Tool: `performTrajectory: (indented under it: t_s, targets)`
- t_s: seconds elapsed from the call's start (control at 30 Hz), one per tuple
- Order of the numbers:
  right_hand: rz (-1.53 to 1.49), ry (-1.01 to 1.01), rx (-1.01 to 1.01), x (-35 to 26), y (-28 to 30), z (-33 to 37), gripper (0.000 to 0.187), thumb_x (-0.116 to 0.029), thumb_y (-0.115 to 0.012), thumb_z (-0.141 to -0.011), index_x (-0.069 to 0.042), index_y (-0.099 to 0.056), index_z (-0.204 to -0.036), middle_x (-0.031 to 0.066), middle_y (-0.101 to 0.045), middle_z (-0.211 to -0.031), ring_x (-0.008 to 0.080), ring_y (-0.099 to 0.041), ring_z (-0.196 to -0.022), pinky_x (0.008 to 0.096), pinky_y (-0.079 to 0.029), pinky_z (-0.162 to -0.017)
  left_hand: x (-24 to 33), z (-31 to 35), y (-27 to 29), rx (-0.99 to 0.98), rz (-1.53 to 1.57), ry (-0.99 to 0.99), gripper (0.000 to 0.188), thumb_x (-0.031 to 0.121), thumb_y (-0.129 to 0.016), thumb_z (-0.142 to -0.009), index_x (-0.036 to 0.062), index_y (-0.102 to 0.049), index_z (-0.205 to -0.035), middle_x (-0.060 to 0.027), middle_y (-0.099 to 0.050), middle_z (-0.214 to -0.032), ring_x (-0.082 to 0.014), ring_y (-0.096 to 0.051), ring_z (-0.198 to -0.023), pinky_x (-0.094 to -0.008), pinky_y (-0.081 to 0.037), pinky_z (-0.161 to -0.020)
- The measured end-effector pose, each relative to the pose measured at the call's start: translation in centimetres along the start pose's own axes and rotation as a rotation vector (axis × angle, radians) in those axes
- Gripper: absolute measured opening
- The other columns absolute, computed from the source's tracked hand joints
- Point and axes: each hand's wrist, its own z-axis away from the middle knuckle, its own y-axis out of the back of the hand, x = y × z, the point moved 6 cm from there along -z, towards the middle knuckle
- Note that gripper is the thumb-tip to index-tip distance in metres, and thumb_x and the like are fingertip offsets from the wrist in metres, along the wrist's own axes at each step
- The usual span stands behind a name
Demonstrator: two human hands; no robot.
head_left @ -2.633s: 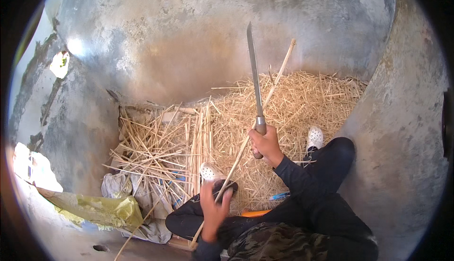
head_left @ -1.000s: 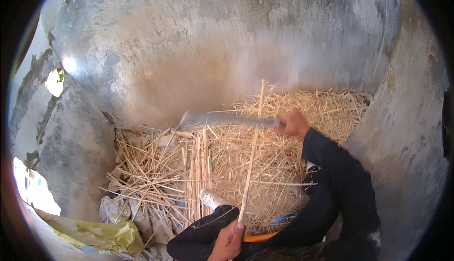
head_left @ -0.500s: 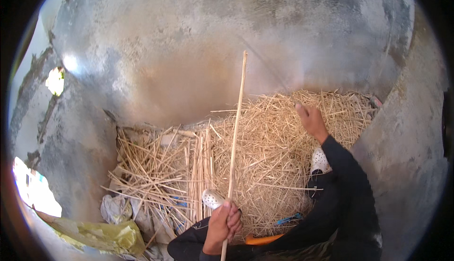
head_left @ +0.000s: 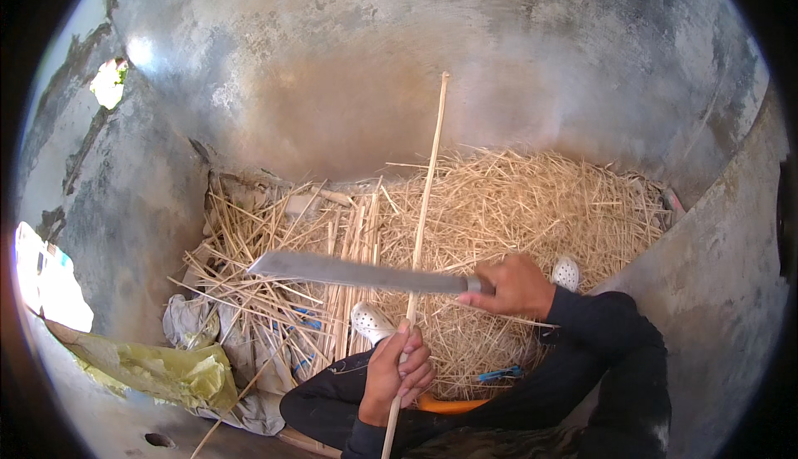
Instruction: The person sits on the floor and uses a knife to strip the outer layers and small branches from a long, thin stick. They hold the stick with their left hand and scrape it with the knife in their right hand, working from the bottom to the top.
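Note:
My left hand (head_left: 397, 373), low in the middle, is closed around the lower part of a long pale wooden stick (head_left: 432, 164). The stick leans up and away, with its far tip in front of the wall. In my right hand (head_left: 515, 287) I grip the short handle of a machete (head_left: 366, 273). Its broad grey blade points left and crosses the stick a little above my left hand. From this view I cannot tell whether the blade touches the wood.
Pale shavings (head_left: 532, 201) cover the floor ahead and right, below a grey wall (head_left: 349, 60). Loose sticks (head_left: 249, 268) lie at left, near yellow plastic sheeting (head_left: 183, 380). White clogs (head_left: 371, 323) are on my feet. An orange object (head_left: 453, 405) and a blue one (head_left: 500, 373) lie near my legs.
My right hand has come down and nearer, swinging the machete from a raised, blurred position to lie across the stick. The left hand keeps its hold.

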Motion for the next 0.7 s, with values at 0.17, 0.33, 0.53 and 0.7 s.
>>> performTrajectory:
  t_s: [0.17, 0.33, 0.53, 0.7]
  targets:
    - [0.138, 0.24, 0.092, -1.6, 0.5, -0.8, 0.054, -0.062, -0.064, -0.076, -0.012, -0.054, -0.059, 0.005, -0.047, -0.044, 0.0222, -0.048, -0.036, 0.0357, -0.037, -0.042, 0.4, -0.4, -0.3, 0.055, -0.023, 0.01, 0.035, 0.036, -0.035, -0.102, 0.0116, -0.039, -0.078, 0.0046, -0.03, -0.05, -0.007, -0.025, -0.03, -0.0214, -0.023, -0.031]
    - [0.228, 0.139, 0.104, 0.7, 0.6, -1.1, 0.059, -0.067, -0.056, -0.08, -0.011, -0.06, -0.062, 0.0044, -0.051, -0.045, 0.0218, -0.053, -0.04, 0.0367, -0.042, -0.044, -1.6, 0.3, -1.1, 0.008, -0.057, 0.077, 0.034, 0.036, -0.035, -0.102, 0.0111, -0.039, -0.079, 0.0041, -0.031, -0.051, -0.007, -0.025, -0.031, -0.0223, -0.023, -0.033]
    - [0.047, 0.131, 0.048, -0.3, -1.3, 0.5, 0.056, -0.066, -0.057, -0.079, -0.013, -0.056, -0.06, 0.0034, -0.048, -0.043, 0.0225, -0.05, -0.036, 0.0365, -0.04, -0.044, -0.8, -0.7, 0.2, 0.073, -0.084, 0.026, 0.033, 0.037, -0.036, -0.101, 0.0121, -0.039, -0.079, 0.0046, -0.031, -0.051, -0.0064, -0.025, -0.031, -0.0222, -0.022, -0.033]
    - [0.173, 0.348, 0.175, -1.2, -0.2, -0.5, 0.057, -0.067, -0.06, -0.076, -0.015, -0.052, -0.055, 0.0007, -0.049, -0.042, 0.0195, -0.046, -0.035, 0.0375, -0.033, -0.043, -0.6, -0.7, -0.6, 0.052, -0.085, 0.036, 0.033, 0.037, -0.036, -0.101, 0.0147, -0.039, -0.077, 0.0064, -0.03, -0.05, -0.0055, -0.024, -0.03, -0.0211, -0.022, -0.031]
